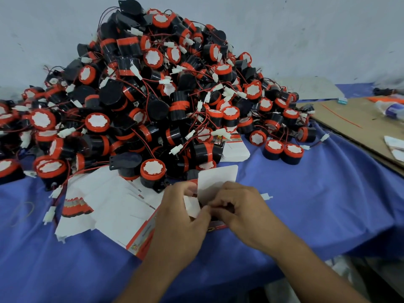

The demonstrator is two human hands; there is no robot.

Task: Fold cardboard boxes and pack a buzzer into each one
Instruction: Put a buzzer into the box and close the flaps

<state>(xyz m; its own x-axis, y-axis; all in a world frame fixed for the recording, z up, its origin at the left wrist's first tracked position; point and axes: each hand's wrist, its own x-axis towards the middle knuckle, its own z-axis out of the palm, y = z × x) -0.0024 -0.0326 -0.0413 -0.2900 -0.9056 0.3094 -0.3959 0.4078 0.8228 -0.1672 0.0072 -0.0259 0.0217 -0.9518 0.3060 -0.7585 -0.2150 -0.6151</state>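
A small white cardboard box (215, 180) with an upright open flap sits low in the middle, between both hands. My left hand (181, 217) grips its left side flap. My right hand (238, 206) curls its fingers over the box's opening, where something dark sits inside, mostly hidden. A white connector (266, 196) pokes out beside my right hand. Behind stands a tall heap of black buzzers with orange caps (153, 88), red wires and white plugs. Flat unfolded boxes (113, 206) lie fanned out to the left.
Blue cloth (317, 193) covers the table. A brown cardboard sheet (358, 125) lies at the right with a plastic bottle (391, 109) on it. Another stack of flat boxes (237, 150) peeks from under the heap. A grey wall stands behind.
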